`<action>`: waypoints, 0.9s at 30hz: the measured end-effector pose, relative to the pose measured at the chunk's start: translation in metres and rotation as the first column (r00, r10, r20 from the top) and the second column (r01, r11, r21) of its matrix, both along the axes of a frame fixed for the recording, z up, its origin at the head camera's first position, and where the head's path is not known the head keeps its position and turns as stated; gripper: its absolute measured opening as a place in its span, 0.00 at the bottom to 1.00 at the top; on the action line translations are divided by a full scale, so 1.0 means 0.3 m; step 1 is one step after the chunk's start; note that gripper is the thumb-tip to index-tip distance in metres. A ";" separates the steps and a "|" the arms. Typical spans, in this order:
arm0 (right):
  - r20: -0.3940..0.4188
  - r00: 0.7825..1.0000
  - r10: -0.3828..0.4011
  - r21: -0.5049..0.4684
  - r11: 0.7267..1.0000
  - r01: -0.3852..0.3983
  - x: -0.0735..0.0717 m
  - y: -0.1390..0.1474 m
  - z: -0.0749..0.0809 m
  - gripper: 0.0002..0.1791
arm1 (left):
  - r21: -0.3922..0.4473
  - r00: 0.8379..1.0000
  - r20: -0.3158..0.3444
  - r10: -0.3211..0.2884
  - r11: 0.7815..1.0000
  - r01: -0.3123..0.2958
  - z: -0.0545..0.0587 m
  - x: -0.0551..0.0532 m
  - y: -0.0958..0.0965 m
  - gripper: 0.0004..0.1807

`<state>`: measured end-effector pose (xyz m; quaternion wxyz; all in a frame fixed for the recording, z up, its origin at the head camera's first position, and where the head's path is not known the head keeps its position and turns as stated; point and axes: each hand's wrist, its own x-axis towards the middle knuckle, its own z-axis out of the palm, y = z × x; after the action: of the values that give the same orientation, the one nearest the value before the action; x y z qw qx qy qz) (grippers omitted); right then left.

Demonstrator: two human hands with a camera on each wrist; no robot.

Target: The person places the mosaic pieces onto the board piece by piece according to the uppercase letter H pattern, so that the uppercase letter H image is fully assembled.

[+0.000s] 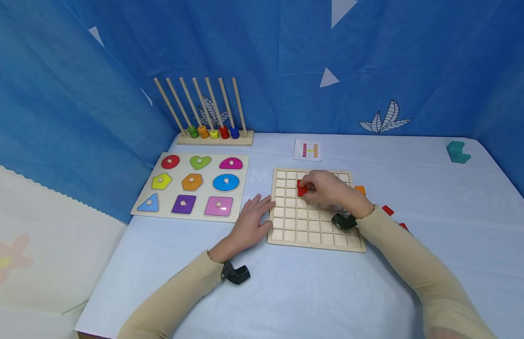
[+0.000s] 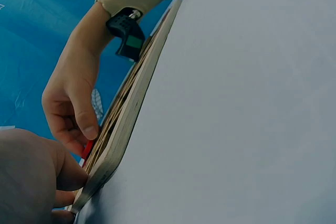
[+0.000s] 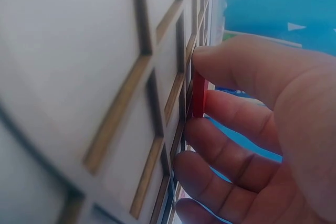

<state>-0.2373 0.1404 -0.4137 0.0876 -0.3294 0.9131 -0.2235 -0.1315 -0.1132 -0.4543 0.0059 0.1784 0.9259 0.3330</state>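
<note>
A wooden grid board (image 1: 289, 236) lies on the table. My right hand (image 1: 327, 188) is over its upper middle and pinches a red square tile (image 3: 199, 95) between thumb and fingers, at the board's surface. In the head view, two red patches show at the fingertips, the lower red tile (image 1: 302, 192) just below the other; part of this is hidden by the fingers. My left hand (image 1: 250, 223) rests on the table with its fingers extended, touching the board's left edge. The left wrist view shows the left thumb and fingers (image 2: 71, 177) against the board's corner.
An orange tile (image 1: 360, 189) and red tiles (image 1: 388, 210) lie right of the board, partly behind the right arm. A pattern card (image 1: 307, 150) is behind it. Left are a shape puzzle (image 1: 187, 188) and a peg rack (image 1: 215, 140). A teal piece (image 1: 457, 153) lies far right.
</note>
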 end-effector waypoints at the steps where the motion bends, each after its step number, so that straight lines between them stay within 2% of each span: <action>1: 0.001 1.000 -0.001 0.002 1.000 0.001 0.000 0.000 0.001 0.13 | 0.001 1.000 0.001 0.000 1.000 0.000 0.001 0.000 0.000 0.29; 27: 0.012 1.000 -0.009 0.002 1.000 0.009 -0.002 -0.007 -0.002 0.14 | 0.004 1.000 0.002 0.001 1.000 -0.001 -0.001 -0.003 0.000 0.29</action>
<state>-0.2380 0.1381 -0.4143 0.0925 -0.3239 0.9142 -0.2253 -0.1324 -0.1131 -0.4546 0.0062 0.1775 0.9253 0.3350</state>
